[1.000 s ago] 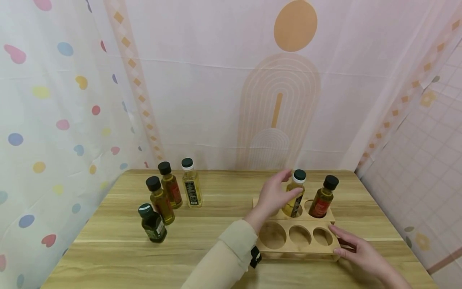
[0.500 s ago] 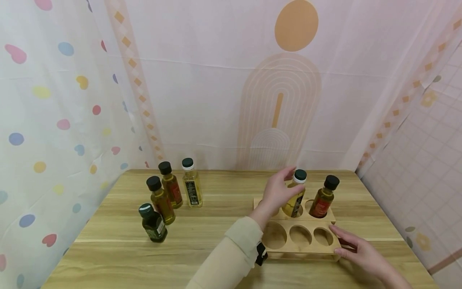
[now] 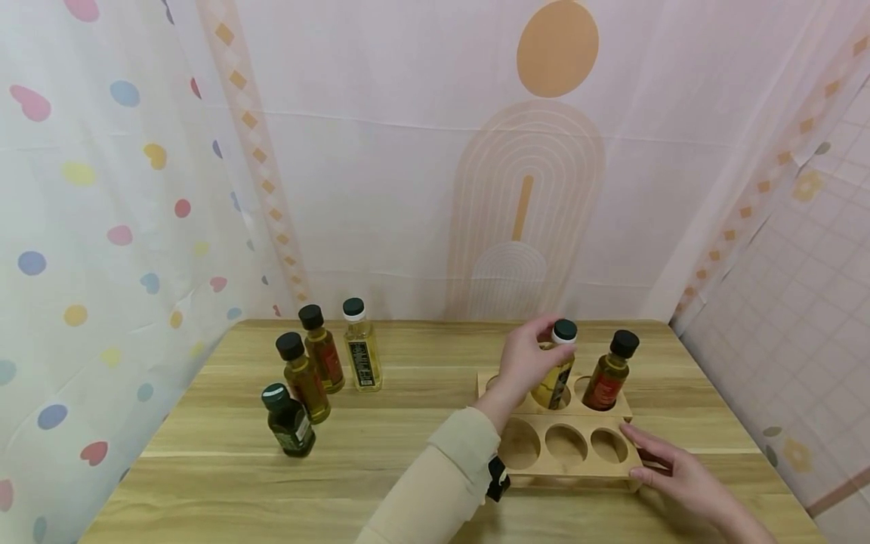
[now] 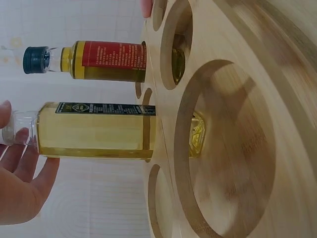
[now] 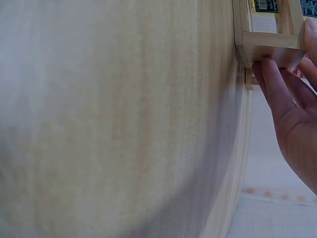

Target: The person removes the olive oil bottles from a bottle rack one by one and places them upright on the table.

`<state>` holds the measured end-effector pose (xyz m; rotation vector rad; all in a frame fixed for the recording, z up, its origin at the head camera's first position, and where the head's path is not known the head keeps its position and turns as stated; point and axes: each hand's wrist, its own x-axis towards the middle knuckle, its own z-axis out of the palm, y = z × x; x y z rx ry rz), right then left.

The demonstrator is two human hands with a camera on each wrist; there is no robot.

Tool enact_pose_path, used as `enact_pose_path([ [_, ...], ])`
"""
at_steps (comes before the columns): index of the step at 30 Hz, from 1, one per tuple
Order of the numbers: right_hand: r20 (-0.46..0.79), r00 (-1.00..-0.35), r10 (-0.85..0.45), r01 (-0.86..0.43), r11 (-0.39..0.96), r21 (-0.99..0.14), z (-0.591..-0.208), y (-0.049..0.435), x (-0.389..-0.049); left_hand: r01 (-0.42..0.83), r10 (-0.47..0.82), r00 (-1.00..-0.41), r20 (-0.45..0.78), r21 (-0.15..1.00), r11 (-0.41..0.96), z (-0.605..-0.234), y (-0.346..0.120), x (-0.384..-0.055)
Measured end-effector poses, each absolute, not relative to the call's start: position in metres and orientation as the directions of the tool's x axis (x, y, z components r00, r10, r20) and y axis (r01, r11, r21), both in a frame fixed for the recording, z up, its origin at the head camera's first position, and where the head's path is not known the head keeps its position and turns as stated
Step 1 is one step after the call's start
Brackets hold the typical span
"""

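Observation:
My left hand (image 3: 529,358) holds a clear bottle of pale yellow oil (image 3: 552,384) by its neck, just under the dark green cap. In the left wrist view, the oil bottle (image 4: 94,131) stands in a back-row hole, its base showing lower down inside the rack. The two-tier wooden rack (image 3: 542,446) has round holes in both rows. Right of this bottle, a red-labelled oil bottle (image 3: 604,385) sits in the back row. My right hand (image 3: 683,477) grips the rack's right end, thumb at the front corner; the right wrist view shows its fingers (image 5: 277,87) against the end panel (image 5: 267,52).
Several bottles stand grouped on the left of the wooden table (image 3: 204,468): a short dark green one (image 3: 288,427), two black-capped oil bottles (image 3: 307,389) and a clear oil bottle (image 3: 363,355). A patterned curtain (image 3: 381,189) hangs behind the table.
My left hand and sleeve have shifted slightly right, the fingers now closer around the bottle's neck. The bottle, the rack and my right hand look the same.

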<state>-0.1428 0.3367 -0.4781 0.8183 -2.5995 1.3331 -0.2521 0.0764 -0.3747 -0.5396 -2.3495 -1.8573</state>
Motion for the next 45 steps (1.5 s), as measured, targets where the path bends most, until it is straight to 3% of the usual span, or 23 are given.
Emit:
enact_pose_path([
  [11, 0.349, -0.835, -0.426, -0.53, 0.45, -0.719, -0.48, 0.338, -0.143, 0.319, 0.209, -0.935, 0.286, 0.937, 0.145, -0.366, 0.075, -0.246],
  [22, 0.335, -0.844, -0.42, -0.516, 0.462, -0.721, -0.481, 0.339, -0.143, 0.407, 0.253, -0.894, 0.371, 0.907, 0.107, -0.339, 0.067, -0.241],
  [33, 0.32, -0.851, -0.417, -0.5, 0.456, -0.736, -0.48, 0.338, -0.142, 0.402, 0.281, -0.883, 0.375, 0.915, 0.041, -0.333, 0.046, -0.241],
  [45, 0.274, -0.876, -0.396, -0.451, 0.479, -0.753, -0.476, 0.335, -0.14, 0.403, 0.286, -0.886, 0.364, 0.911, 0.09, -0.332, 0.012, -0.243],
])
